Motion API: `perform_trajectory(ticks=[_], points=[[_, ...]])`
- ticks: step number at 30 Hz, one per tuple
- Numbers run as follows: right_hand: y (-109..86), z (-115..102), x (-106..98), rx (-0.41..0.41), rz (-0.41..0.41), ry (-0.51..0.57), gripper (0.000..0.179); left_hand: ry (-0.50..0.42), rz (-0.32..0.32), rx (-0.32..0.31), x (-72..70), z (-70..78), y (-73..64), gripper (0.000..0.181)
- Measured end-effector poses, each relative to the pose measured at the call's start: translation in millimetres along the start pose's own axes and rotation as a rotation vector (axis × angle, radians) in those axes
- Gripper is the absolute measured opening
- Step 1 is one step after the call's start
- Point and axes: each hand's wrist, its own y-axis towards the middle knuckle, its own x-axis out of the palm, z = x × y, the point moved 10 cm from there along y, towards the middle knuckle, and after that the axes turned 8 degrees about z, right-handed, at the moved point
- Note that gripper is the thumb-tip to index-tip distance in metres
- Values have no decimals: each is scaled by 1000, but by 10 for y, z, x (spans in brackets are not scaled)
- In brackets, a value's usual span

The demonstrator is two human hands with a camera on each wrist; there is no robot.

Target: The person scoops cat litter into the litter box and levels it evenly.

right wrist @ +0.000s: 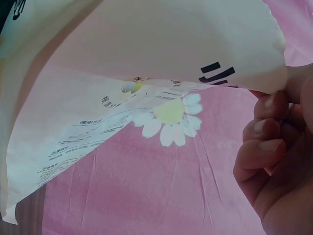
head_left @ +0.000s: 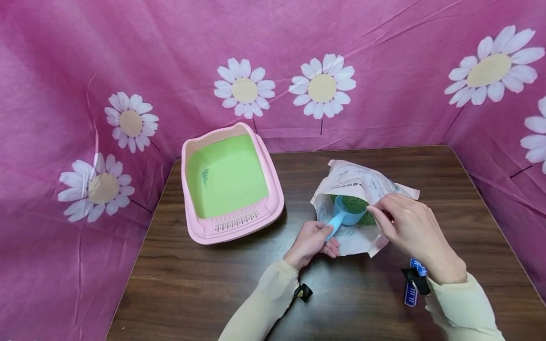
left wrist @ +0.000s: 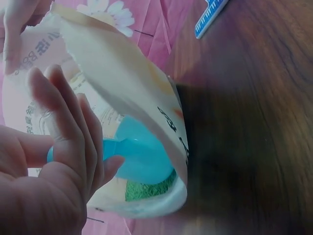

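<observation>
A light blue scoop [head_left: 353, 219] sits in the mouth of a pale printed paper bag [head_left: 362, 177], its cup heaped with green granules [head_left: 355, 204]. My left hand [head_left: 311, 241] holds the scoop's handle, the thumb lying along it. In the left wrist view, the scoop [left wrist: 142, 159] is tilted inside the bag, with more green granules [left wrist: 146, 191] below. My right hand [head_left: 411, 229] pinches the bag's torn upper edge and lifts it up. The right wrist view shows the bag's edge between thumb and index finger of the right hand [right wrist: 274, 156], the other fingers curled.
To the left stands a pink litter box [head_left: 275, 194] with a green inside and a small patch of granules on its inner left. A blue-and-white object [head_left: 411, 294] lies partly hidden under my right wrist. A pink flowered cloth [head_left: 281, 28] hangs behind the wooden table [head_left: 192, 289].
</observation>
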Motion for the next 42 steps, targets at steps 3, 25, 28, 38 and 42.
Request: perform_trajectory(ticks=[3,25,28,38,42], points=[[0,3,-13,1,7,4,28,5,-3,3,49,14,24,34],[49,195,-120,44,84,-41,20,-43,-1,14,189,-2,140,32],[56,226,-132,61,88,-54,19,-44,-5,10,195,-22,151,31],[46,244,-139,92,77,-85,19,-55,1,-12,189,-82,160,28],[45,244,-139,95,70,-94,19,-57,14,-12,175,-93,176,21]])
